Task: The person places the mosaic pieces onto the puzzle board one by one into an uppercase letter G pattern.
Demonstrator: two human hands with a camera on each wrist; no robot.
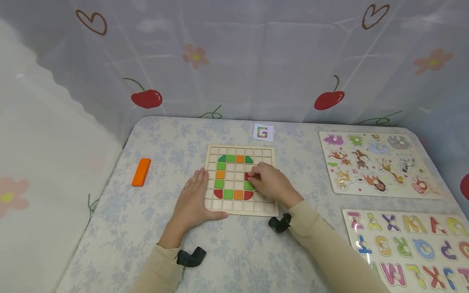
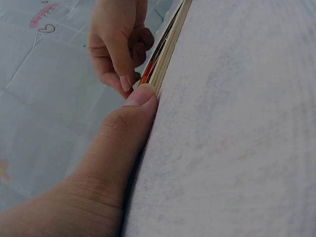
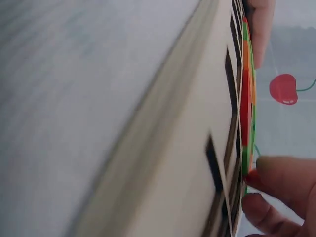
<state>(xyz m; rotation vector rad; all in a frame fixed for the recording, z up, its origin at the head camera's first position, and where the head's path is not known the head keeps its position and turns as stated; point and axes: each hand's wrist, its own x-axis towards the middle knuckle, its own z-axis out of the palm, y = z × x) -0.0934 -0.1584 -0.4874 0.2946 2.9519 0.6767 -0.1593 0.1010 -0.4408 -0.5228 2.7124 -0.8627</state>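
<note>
right hand pinched a red piece over the right side of the grid board mid-worktop, while the left hand lay flat, fingers spread, on its left edge.

Head view looks down from above; both wrist views skim close along the shared grid board.

Floral table: grid board, orange block, card, two peg puzzles.
</note>
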